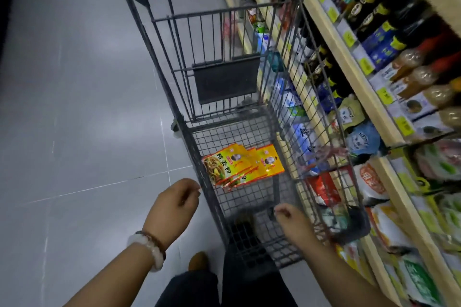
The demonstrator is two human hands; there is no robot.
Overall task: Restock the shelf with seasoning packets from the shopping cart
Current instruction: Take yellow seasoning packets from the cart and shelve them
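Our left hand and right hand hover loosely curled and empty over the shopping cart, where yellow seasoning packets lie fanned on its floor; we should probably gather several together before turning to the shelf.

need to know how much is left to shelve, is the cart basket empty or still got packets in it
Not empty. A small fanned stack of yellow seasoning packets lies flat on the wire floor of the shopping cart; the rest of the basket floor shows bare mesh.
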